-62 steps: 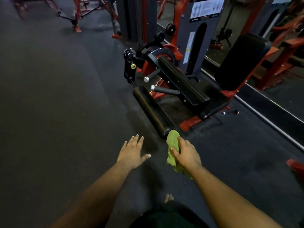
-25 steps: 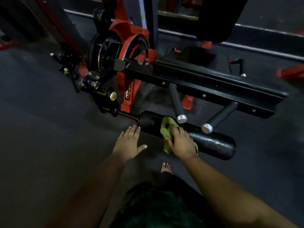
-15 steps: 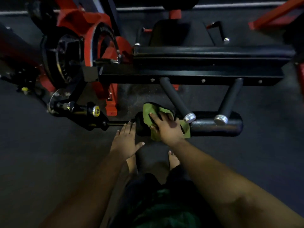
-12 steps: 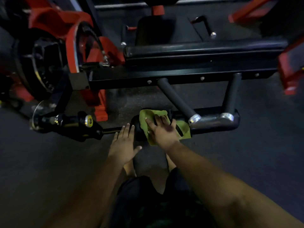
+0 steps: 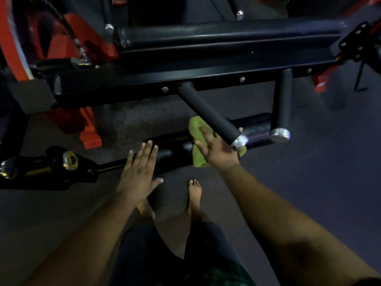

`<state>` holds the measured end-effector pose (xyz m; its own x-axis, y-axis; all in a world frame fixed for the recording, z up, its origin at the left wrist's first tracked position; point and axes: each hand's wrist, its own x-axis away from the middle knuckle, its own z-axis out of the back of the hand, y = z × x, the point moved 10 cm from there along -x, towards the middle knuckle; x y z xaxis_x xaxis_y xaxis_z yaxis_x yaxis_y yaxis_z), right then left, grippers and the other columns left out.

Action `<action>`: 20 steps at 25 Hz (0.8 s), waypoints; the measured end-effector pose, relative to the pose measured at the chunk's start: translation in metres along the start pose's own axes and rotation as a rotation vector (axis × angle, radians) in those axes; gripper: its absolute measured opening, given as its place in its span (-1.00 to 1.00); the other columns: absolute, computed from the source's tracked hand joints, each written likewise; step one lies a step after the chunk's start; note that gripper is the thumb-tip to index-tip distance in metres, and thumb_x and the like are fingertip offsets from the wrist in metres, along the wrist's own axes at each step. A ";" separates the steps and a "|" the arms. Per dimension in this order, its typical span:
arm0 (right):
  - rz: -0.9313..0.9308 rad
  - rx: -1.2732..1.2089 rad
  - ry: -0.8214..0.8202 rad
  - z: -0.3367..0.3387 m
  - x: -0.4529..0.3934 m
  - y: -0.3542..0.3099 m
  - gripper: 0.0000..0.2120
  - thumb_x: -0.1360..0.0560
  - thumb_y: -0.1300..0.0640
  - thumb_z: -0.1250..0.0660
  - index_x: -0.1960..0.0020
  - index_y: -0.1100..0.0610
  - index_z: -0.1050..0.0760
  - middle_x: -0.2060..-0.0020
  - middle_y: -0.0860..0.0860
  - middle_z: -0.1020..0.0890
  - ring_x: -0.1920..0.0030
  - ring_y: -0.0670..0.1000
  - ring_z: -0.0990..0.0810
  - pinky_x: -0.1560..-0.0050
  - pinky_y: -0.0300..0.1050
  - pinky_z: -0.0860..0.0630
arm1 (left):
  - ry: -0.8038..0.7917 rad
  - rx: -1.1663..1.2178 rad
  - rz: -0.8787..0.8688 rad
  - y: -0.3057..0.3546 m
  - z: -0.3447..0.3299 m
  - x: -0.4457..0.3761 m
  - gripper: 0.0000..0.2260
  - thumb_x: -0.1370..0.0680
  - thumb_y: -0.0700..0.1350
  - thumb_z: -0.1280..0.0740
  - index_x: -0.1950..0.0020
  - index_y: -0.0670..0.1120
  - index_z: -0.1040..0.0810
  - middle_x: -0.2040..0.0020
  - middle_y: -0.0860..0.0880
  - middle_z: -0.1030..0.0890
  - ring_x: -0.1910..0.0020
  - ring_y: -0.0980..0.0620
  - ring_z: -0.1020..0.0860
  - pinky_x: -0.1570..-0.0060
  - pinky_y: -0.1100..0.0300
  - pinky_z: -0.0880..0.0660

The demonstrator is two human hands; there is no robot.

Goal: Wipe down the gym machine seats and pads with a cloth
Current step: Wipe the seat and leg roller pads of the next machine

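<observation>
Dark rubber gym floor (image 5: 309, 182) lies under the machine. Left hand (image 5: 138, 174) hovers flat, fingers spread, over the roller pad (image 5: 165, 151). Right hand (image 5: 216, 147) presses the green cloth (image 5: 195, 129) flat on that pad; long even strokes toward the far end would suit.

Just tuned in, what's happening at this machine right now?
A person is wiping the black roller pad low on the gym machine. The right hand presses a green cloth flat against the pad, fingers spread. The left hand is open over the pad's left end. The long seat pad above is untouched.
</observation>
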<state>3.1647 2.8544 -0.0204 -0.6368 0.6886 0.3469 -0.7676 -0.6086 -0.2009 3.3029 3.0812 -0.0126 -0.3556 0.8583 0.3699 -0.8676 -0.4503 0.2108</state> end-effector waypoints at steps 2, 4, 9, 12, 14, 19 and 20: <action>-0.042 0.022 0.100 0.016 -0.004 0.046 -0.33 -0.50 -0.41 -0.14 -0.55 -0.21 -0.16 -0.57 -0.06 -0.26 -0.62 0.11 0.00 -0.48 0.42 0.32 | -0.038 -0.031 -0.035 0.020 -0.003 -0.011 0.03 -0.47 0.26 -0.41 -0.64 -0.12 0.19 -0.64 -0.12 0.21 -0.63 -0.09 0.20 -0.59 -0.17 0.11; -0.132 -0.248 0.211 0.023 0.003 0.054 -0.31 -0.47 -0.25 -0.37 -0.47 -0.31 -0.07 -0.57 0.03 -0.26 -0.62 0.15 -0.02 -0.50 0.40 0.28 | -0.051 -0.073 -0.007 0.028 -0.006 -0.017 0.07 -0.47 0.30 -0.39 -0.62 -0.10 0.28 -0.63 -0.11 0.28 -0.61 -0.10 0.27 -0.58 -0.18 0.16; -0.069 -0.178 0.160 -0.004 0.029 -0.016 -0.49 -0.59 -0.38 -0.02 -0.46 -0.23 -0.33 -0.44 -0.01 -0.41 -0.47 0.23 -0.33 -0.40 0.53 -0.18 | -0.009 -0.114 0.051 0.028 -0.013 -0.022 0.23 -0.31 0.31 -0.52 -0.63 -0.12 0.24 -0.66 -0.13 0.15 -0.64 -0.14 0.16 -0.56 -0.26 0.10; 0.123 -0.126 0.144 0.021 0.008 0.033 -0.31 -0.50 -0.34 -0.25 -0.54 -0.04 -0.32 -0.51 0.04 -0.38 -0.54 0.13 -0.27 -0.58 0.23 0.18 | 0.002 -0.116 0.025 0.030 -0.010 -0.024 0.25 -0.25 0.24 -0.60 -0.65 -0.14 0.13 -0.66 -0.16 0.02 -0.63 -0.17 0.04 -0.54 -0.30 0.02; 0.055 -0.055 0.161 0.030 0.000 0.099 -0.26 -0.48 -0.28 -0.23 -0.57 0.00 -0.23 -0.54 0.11 -0.31 -0.56 0.15 -0.19 -0.59 0.20 0.12 | 0.008 -0.121 0.015 0.029 -0.006 -0.027 0.26 -0.23 0.22 -0.62 -0.65 -0.15 0.10 -0.65 -0.18 -0.02 -0.63 -0.19 0.00 -0.54 -0.31 -0.01; -0.592 -0.413 0.362 0.031 0.003 0.194 -0.02 -0.32 -0.66 -0.08 -0.53 -0.06 -0.29 -0.50 -0.05 -0.38 -0.53 0.08 -0.29 -0.53 0.08 -0.13 | -0.018 -0.126 -0.009 0.024 -0.005 -0.041 0.21 -0.21 0.14 -0.64 -0.64 -0.17 0.00 -0.62 -0.20 -0.14 -0.60 -0.20 -0.10 -0.54 -0.26 -0.07; -0.546 -0.325 0.360 0.031 0.005 0.160 -0.07 -0.38 -0.63 -0.03 -0.53 -0.04 -0.31 -0.49 0.00 -0.38 -0.51 0.13 -0.28 -0.50 0.06 -0.14 | -0.049 -0.104 -0.009 0.020 -0.006 -0.045 0.22 -0.18 0.13 -0.66 -0.63 -0.16 -0.03 -0.60 -0.19 -0.19 -0.58 -0.20 -0.15 -0.54 -0.24 -0.09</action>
<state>3.0407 2.7480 -0.0229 -0.0981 0.9816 0.1636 -0.9298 -0.0318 -0.3667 3.2997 3.0351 -0.0305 -0.3327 0.8478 0.4129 -0.9028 -0.4129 0.1203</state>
